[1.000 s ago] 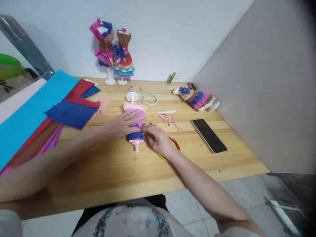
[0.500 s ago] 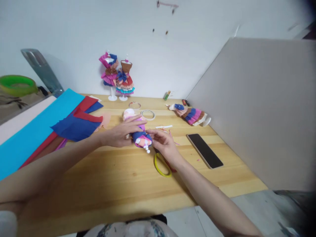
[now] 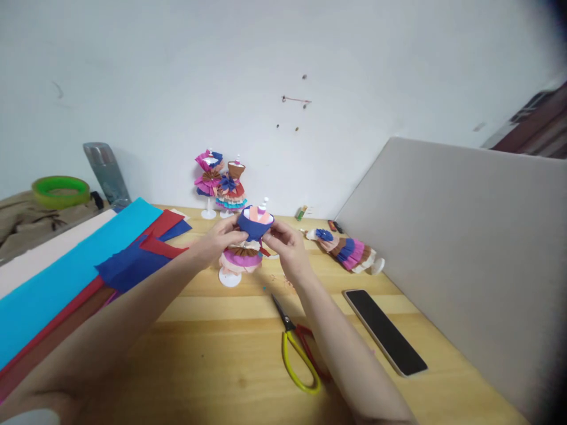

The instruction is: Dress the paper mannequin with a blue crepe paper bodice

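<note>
Between my two hands a miniature dress form [image 3: 256, 229] stands nearly upright, tilted a little, its round white base [image 3: 230, 277] low over or on the table. It wears a blue paper bodice with peach strips at the neck and a pink and purple ruffled skirt [image 3: 241, 260]. My left hand [image 3: 221, 239] grips the bodice from the left, thumb across the front. From the other side my right hand [image 3: 286, 242] pinches the bodice edge with thumb and fingers. Scissors [image 3: 290, 330] with yellow and red handles lie below my right hand, partly under the forearm.
Two dressed forms [image 3: 233, 183] stand by the wall, and a third [image 3: 349, 251] lies at right near a grey partition [image 3: 452, 236]. A phone [image 3: 385, 330] rests on the right. Coloured paper sheets [image 3: 80, 260], a bottle [image 3: 106, 171] and a green tape roll [image 3: 61, 192] occupy the left.
The dress form has gone from lying tipped toward me to nearly upright, with both hands now at its bodice. The camera view has tilted upward, and the scissors show more fully.
</note>
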`<state>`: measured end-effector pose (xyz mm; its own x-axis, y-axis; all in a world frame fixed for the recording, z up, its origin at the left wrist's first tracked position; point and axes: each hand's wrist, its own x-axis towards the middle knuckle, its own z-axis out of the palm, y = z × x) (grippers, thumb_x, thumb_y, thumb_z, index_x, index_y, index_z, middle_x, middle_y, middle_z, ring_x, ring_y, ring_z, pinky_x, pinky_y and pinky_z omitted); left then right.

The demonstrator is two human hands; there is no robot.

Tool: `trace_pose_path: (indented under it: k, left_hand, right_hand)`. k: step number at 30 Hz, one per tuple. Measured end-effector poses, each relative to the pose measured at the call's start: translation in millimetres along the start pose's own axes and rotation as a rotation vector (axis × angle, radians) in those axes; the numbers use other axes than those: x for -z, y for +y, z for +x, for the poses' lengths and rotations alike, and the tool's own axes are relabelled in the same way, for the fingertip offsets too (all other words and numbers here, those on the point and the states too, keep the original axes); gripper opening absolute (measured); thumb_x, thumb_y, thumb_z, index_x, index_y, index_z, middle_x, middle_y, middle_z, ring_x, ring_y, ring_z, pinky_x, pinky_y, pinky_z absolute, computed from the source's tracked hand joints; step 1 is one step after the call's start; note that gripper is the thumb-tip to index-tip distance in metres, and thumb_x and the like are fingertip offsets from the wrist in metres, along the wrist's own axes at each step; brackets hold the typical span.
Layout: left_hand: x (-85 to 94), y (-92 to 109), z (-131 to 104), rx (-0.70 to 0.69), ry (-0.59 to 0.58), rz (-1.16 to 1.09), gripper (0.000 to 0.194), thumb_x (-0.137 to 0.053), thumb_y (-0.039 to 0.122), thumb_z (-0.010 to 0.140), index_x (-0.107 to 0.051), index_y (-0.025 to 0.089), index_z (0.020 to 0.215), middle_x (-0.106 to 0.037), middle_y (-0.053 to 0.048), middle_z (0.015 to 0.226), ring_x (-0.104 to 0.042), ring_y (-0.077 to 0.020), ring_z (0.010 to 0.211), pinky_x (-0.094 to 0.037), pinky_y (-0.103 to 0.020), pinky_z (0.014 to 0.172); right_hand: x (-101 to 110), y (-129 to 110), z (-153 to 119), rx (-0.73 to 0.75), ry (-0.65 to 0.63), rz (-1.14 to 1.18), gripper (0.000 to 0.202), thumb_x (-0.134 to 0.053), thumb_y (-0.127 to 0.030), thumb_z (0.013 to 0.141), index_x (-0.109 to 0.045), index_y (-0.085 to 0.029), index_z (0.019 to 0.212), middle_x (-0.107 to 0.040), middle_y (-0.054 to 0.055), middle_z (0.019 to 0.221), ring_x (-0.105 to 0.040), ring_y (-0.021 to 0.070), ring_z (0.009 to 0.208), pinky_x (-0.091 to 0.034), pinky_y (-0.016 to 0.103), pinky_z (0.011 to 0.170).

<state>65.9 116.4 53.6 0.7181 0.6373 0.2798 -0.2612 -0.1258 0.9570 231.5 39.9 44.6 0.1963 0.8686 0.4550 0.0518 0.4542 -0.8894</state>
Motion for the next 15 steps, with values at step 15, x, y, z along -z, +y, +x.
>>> trace_pose_path:
  k: [15]
  left_hand:
    - [18.8, 32, 2, -0.012, 0.034, 0.22, 0.048, -0.073, 0.035, 0.073, -0.069, 0.014, 0.117, -0.071, -0.011, 0.117, -0.064, -0.0296, 0.111, -0.048, -0.041, 0.101]
  right_hand:
    - [-12, 11, 14, 0.028, 0.041, -0.127, 0.037, -0.073, -0.044, 0.073, -0.067, -0.022, 0.102, -0.071, 0.006, 0.093, -0.064, 0.0213, 0.087, -0.051, 0.035, 0.078]
